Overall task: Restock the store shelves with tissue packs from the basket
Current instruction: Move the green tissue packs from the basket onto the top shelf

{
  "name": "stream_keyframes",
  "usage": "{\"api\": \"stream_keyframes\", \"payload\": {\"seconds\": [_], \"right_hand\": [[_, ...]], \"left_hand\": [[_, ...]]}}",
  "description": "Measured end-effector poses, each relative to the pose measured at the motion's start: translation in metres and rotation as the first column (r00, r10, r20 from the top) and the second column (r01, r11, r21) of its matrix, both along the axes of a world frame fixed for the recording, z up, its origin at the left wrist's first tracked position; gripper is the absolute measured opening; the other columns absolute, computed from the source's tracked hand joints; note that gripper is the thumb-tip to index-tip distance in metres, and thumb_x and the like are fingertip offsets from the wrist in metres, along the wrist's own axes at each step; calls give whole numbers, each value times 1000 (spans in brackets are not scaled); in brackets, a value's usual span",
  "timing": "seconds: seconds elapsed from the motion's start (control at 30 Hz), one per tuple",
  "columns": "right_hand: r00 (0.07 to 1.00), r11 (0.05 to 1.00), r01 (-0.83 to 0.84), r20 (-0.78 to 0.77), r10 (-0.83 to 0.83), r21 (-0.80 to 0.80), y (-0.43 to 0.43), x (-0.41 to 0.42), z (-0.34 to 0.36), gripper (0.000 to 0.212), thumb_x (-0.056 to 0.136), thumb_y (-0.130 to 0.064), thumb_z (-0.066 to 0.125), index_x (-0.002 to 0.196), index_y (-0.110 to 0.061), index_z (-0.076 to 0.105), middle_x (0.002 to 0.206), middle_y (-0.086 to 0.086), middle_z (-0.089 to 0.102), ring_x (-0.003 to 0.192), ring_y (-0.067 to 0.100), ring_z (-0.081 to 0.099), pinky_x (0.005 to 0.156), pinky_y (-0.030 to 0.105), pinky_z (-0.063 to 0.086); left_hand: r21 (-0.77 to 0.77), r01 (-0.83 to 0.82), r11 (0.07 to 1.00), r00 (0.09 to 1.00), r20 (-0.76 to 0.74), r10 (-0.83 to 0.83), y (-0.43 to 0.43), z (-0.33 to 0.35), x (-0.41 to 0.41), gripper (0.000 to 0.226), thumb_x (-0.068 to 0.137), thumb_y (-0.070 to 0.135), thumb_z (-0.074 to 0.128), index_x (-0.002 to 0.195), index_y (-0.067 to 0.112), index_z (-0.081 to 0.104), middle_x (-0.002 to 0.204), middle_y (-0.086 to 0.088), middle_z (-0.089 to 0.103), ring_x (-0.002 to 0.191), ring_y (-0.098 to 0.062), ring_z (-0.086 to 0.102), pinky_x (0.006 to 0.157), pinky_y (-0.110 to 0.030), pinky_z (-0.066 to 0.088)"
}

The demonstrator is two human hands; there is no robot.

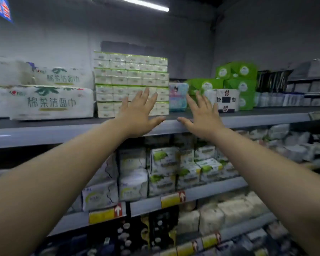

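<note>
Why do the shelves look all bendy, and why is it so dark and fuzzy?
Head view: the wide-angle lens bows the shelf edge and stretches the arms; the tube light glares white while the rest is dim and bluish; the lower packs are blurred, most at the right; the left hand and right hand look fairly sharp.
</note>
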State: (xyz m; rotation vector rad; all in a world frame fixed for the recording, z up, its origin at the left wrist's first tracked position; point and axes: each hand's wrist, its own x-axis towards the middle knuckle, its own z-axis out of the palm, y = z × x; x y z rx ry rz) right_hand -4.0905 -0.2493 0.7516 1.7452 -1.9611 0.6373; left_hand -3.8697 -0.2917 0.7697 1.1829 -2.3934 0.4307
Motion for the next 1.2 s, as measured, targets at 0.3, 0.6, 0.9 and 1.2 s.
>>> {"api": "stream_keyframes", "payload": {"seconds": [0.3,0.6,0.9,1.2], "right_hand": [[973,932,113,151,-174,345,131,-51,-136,83,92,-70,32,155,-35,-9,163,0,-18,150,24,-15,119,54,-2],[878,766,214,224,-423,606,204,-120,-286,86,91,-72,32,156,-32,-8,164,4,-14,151,25,-12,118,56,-2],[690,566,263,258,-677,782,234,-158,-438,84,92,-70,33,156,-32,-7,164,7,-11,151,27,-8,118,56,-3],[541,456,257,264,-798,852,277,-190,-585,84,92,-68,38,156,-31,-2,164,8,-8,151,25,-8,117,55,-5]], "left_hand": [[258,130,957,960,210,-186,80,-122,-89,81,94,68,25,156,27,-7,162,-2,-20,150,-22,-14,118,-53,-5],[514,208,832,811,385,-440,97,-268,-180,83,93,70,23,156,26,-9,162,-3,-21,150,-21,-14,118,-53,-9],[671,250,698,580,473,-663,92,-413,-272,85,94,69,25,156,23,-11,162,-6,-21,150,-23,-13,118,-52,-7],[761,275,588,361,485,-797,136,-582,-353,87,92,72,26,155,24,-11,162,-5,-20,150,-20,-16,118,-50,-10]]}}
